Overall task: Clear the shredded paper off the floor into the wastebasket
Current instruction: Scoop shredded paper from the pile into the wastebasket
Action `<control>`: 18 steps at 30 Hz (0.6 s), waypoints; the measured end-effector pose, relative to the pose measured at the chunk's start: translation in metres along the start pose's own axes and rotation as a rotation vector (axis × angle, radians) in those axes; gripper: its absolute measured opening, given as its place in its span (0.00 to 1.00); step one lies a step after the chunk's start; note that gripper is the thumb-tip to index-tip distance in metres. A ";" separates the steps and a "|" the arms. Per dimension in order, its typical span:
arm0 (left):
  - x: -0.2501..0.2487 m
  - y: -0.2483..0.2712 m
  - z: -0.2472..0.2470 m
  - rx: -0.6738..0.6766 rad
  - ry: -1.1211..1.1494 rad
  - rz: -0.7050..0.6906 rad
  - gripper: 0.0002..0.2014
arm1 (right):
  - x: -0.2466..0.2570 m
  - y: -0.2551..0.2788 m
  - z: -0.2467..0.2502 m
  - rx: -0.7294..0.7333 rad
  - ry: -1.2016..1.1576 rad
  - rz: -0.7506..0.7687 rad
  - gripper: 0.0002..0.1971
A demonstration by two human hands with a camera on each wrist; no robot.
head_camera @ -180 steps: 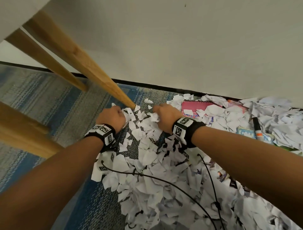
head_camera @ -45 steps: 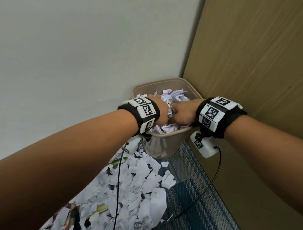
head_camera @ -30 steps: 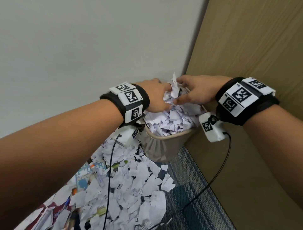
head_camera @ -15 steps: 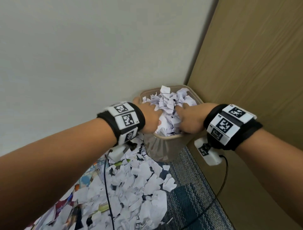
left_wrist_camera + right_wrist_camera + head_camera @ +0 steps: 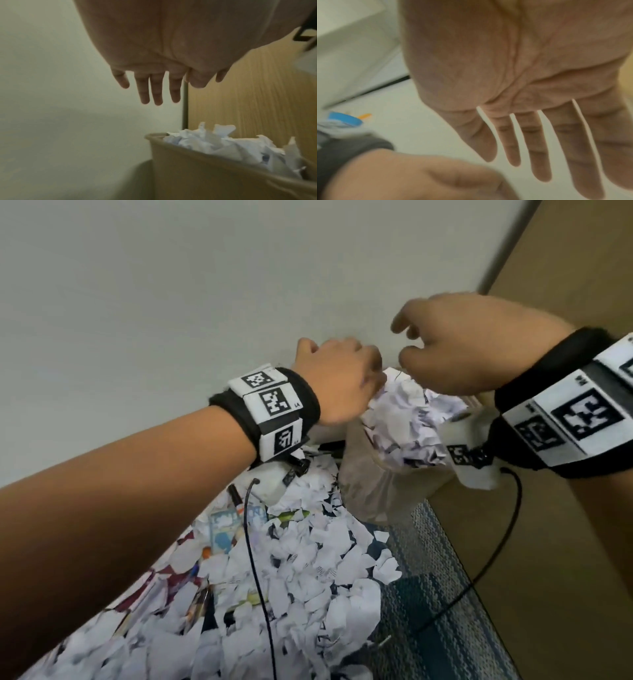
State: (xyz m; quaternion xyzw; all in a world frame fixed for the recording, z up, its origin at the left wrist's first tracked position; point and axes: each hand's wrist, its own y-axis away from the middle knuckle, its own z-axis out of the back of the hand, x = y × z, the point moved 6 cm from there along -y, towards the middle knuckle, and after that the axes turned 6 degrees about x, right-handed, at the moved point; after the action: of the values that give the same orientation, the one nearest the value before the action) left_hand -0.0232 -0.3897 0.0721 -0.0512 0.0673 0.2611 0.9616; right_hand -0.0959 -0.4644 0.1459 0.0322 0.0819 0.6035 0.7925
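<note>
A beige wastebasket (image 5: 373,484) stands in the corner between the wall and a wooden panel, heaped above its rim with white paper scraps (image 5: 407,419). Both hands hover just over that heap. My left hand (image 5: 342,381) has straight fingers (image 5: 150,92) and holds nothing; the basket (image 5: 205,175) lies below it. My right hand (image 5: 445,347) is spread, its fingers (image 5: 539,155) apart and empty. A thick layer of shredded paper (image 5: 291,594) covers the carpet in front of the basket.
A wooden panel (image 5: 565,542) rises close on the right, a pale wall (image 5: 171,302) behind. Blue-grey carpet (image 5: 445,628) shows beside the pile. Coloured books, a marker and packets (image 5: 222,525) lie mixed among the scraps. Black cables (image 5: 257,559) hang from both wristbands.
Half a second ago both hands pressed down into the heap in the basket. They have since risen above it with fingers straightened, and the paper stays in the basket.
</note>
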 end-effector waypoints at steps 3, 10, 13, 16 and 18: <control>0.049 0.031 0.000 -0.114 0.066 0.034 0.15 | 0.065 -0.002 -0.013 -0.019 -0.113 0.192 0.17; 0.179 0.137 -0.091 0.249 -0.207 0.231 0.13 | 0.184 -0.045 -0.120 0.373 0.002 0.368 0.20; 0.225 0.199 -0.129 0.385 -0.204 0.380 0.12 | 0.220 -0.049 -0.160 0.498 0.176 0.437 0.22; 0.267 0.264 -0.169 0.581 -0.152 0.551 0.19 | 0.243 -0.036 -0.197 0.562 0.415 0.537 0.21; 0.289 0.303 -0.188 0.648 -0.123 0.636 0.27 | 0.254 -0.027 -0.219 0.625 0.500 0.592 0.22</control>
State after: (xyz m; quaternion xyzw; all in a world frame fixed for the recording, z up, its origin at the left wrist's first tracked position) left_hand 0.0499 -0.0116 -0.1772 0.2910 0.1007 0.5113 0.8023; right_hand -0.0417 -0.2374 -0.0967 0.1444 0.4338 0.7385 0.4956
